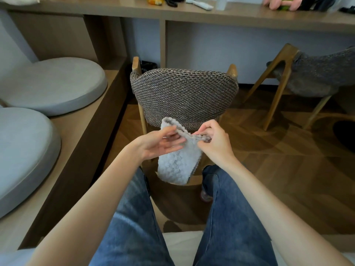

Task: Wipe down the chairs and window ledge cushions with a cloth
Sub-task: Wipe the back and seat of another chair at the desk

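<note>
The person sits in jeans (134,217) and holds the gray cloth (178,166) in the air with both hands. It is just in front of the woven back of the chair (184,93) and above the gap between the knees. The cloth hangs with its long axis running top to bottom. Its upper edge slants from the left hand (157,145) down to the right hand (215,143), and its loose lower end points toward the wooden floor (269,150).

The left hand lies palm up with nearly straight fingers (172,144), and its thumb presses the upper edge against them. The right hand's fingers (203,134) are curled and pinch the same edge at its right corner.

On the left, two round gray cushions lie flat on the window ledge (80,127): the far cushion (53,85) near the ledge's far corner and the near cushion (23,150) toward its near end. A second chair (318,72) stands to the right, below the front edge of the cluttered surface (192,14).
</note>
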A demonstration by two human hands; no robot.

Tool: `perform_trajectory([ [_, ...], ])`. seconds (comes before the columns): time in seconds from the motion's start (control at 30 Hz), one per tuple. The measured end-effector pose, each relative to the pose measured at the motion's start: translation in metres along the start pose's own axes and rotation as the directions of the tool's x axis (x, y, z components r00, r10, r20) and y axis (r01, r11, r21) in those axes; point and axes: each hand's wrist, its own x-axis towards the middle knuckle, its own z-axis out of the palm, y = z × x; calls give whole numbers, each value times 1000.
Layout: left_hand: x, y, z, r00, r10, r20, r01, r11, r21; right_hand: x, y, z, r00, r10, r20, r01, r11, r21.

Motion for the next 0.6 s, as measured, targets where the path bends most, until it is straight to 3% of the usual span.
perform_trajectory([
  [0.07,-2,0,-13,988,154,-22,-143,952,271,7,-7,-8,1000,-20,1,20,1000,-11],
  [0.13,-1,-2,-26,964,265,-18,-219,831,512,14,-18,-16,997,-49,64,49,999,-2],
  [0.2,0,-8,-29,959,258,115,-271,725,633,22,-30,-22,986,-61,154,55,997,45],
  [0.27,4,-16,-23,947,178,269,-316,678,664,30,-41,-26,970,-57,236,25,990,136],
  [0.37,7,-28,-11,939,103,329,-300,714,632,40,-51,-34,960,-49,275,-35,957,289],
  [0.47,2,-32,-9,947,107,301,-259,810,527,50,-48,-43,993,29,112,-69,927,369],
  [0.53,-4,-29,-12,955,111,274,-234,851,470,53,-37,-44,992,112,-59,-90,951,294],
  [0.6,-10,-22,-14,964,144,225,-234,861,451,53,-22,-38,975,198,-102,-169,957,238],
])
